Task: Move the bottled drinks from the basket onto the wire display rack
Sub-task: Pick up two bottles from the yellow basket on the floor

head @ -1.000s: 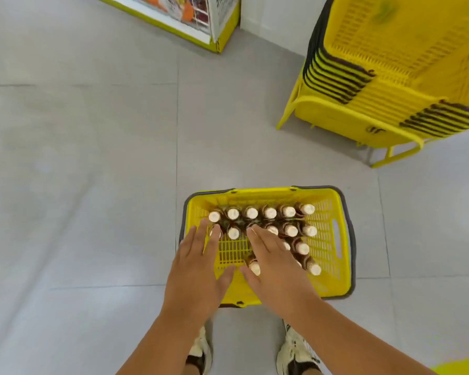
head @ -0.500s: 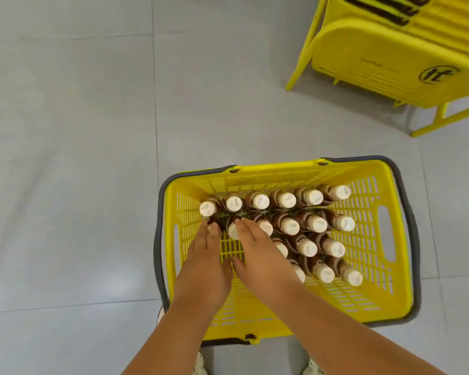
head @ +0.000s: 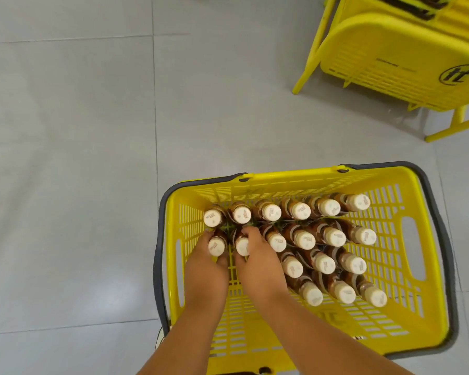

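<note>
Left hand point(head: 205, 272) curls round one bottle point(head: 216, 246), right hand point(head: 257, 262) round its neighbour point(head: 242, 245), both standing in the yellow basket point(head: 295, 182) on the floor. Risk: capped bottles point(head: 303, 239) packed tight just right of the grip may tip or snag on lift. Wire rack not in view

Bright even light; soft glare on floor point(head: 111, 282); wide-angle edge bending.

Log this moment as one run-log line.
left hand: grips bottle | right hand: grips second bottle | basket: on floor | rack: unseen
</note>
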`<state>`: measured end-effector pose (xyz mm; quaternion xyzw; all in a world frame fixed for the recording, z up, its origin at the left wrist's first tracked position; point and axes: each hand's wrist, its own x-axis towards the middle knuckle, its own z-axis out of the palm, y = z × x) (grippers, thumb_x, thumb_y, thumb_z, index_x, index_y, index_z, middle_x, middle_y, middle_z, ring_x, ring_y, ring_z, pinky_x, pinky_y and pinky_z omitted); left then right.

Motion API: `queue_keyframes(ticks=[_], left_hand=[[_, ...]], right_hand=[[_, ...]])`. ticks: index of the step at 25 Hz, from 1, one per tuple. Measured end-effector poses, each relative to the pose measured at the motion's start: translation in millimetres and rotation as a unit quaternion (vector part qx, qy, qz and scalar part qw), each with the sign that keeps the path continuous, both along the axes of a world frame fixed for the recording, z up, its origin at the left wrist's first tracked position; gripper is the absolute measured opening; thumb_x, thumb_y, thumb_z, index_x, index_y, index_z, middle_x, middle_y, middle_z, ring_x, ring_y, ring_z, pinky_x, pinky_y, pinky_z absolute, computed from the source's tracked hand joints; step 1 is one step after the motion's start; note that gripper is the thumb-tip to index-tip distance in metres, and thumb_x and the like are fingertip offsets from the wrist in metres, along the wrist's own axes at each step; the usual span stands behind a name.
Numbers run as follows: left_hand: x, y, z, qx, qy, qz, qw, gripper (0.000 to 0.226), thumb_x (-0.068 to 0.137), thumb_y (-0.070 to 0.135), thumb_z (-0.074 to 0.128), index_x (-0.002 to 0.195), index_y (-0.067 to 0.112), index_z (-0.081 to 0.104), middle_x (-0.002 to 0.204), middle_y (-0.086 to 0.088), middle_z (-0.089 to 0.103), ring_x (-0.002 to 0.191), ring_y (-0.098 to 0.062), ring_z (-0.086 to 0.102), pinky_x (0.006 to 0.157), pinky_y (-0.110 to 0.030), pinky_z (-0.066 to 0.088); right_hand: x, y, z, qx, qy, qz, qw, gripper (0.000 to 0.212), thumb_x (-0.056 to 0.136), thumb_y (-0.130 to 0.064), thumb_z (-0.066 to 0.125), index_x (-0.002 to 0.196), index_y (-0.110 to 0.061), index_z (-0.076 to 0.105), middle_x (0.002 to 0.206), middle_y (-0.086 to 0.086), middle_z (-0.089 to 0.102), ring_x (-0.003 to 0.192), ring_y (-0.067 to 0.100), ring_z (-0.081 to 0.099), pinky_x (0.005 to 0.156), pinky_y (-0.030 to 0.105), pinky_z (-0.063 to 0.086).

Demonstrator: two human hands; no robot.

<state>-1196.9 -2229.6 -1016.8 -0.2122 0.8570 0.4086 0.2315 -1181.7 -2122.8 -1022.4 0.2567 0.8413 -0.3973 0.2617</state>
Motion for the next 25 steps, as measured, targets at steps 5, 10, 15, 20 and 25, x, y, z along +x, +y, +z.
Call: queue_keyframes(ticks=[5, 10, 15, 20, 25], left_hand=[[10, -6, 35, -0.008, 0.011, -0.04, 0.999, 0.032, 0.098, 0.024, 0.067, 0.129, 0.025, 0.062, 0.111, 0.013, 0.063, 0.104, -0.01, 0.06, 0.078, -0.015, 0.042], [9, -7, 121, 0.0, 0.037, -0.048, 0.998, 0.039, 0.096, 0.027, 0.07, 0.133, 0.023, 0.06, 0.114, 0.012, 0.064, 0.106, -0.011, 0.059, 0.086, -0.024, 0.045], [-3, -8, 239, 0.016, 0.078, -0.056, 0.995, 0.039, 0.091, 0.035, 0.074, 0.128, 0.034, 0.062, 0.107, 0.018, 0.068, 0.097, -0.005, 0.061, 0.073, -0.003, 0.038], [-19, -1, 383, 0.054, 0.116, -0.081, 0.989, 0.042, 0.085, 0.038, 0.08, 0.125, 0.043, 0.066, 0.114, 0.024, 0.071, 0.104, 0.002, 0.064, 0.082, -0.009, 0.044], [-20, 8, 539, 0.071, 0.194, -0.08, 0.975, 0.038, 0.082, 0.033, 0.085, 0.115, 0.043, 0.069, 0.11, 0.024, 0.072, 0.107, 0.005, 0.064, 0.093, -0.016, 0.048]], right_hand=[[13, 5, 34, 0.036, -0.011, 0.081, 0.996, 0.033, 0.104, -0.023, 0.052, 0.135, -0.02, 0.043, 0.126, 0.005, 0.063, 0.102, 0.025, 0.064, 0.07, 0.04, 0.054], [25, 20, 121, 0.02, 0.015, 0.012, 1.0, 0.035, 0.099, -0.037, 0.061, 0.131, -0.029, 0.047, 0.111, 0.0, 0.07, 0.1, 0.022, 0.067, 0.078, 0.044, 0.057], [21, 45, 236, 0.0, 0.072, -0.043, 0.997, 0.033, 0.094, -0.039, 0.069, 0.125, -0.034, 0.056, 0.11, -0.011, 0.069, 0.099, 0.011, 0.065, 0.085, 0.034, 0.055], [15, 62, 385, -0.023, 0.123, -0.104, 0.987, 0.028, 0.091, -0.034, 0.076, 0.102, -0.051, 0.056, 0.095, -0.024, 0.068, 0.088, -0.003, 0.064, 0.064, 0.006, 0.043], [18, 74, 549, -0.041, 0.201, -0.168, 0.964, 0.026, 0.084, -0.034, 0.083, 0.099, -0.04, 0.063, 0.09, -0.021, 0.071, 0.088, -0.013, 0.061, 0.068, 0.007, 0.045]])
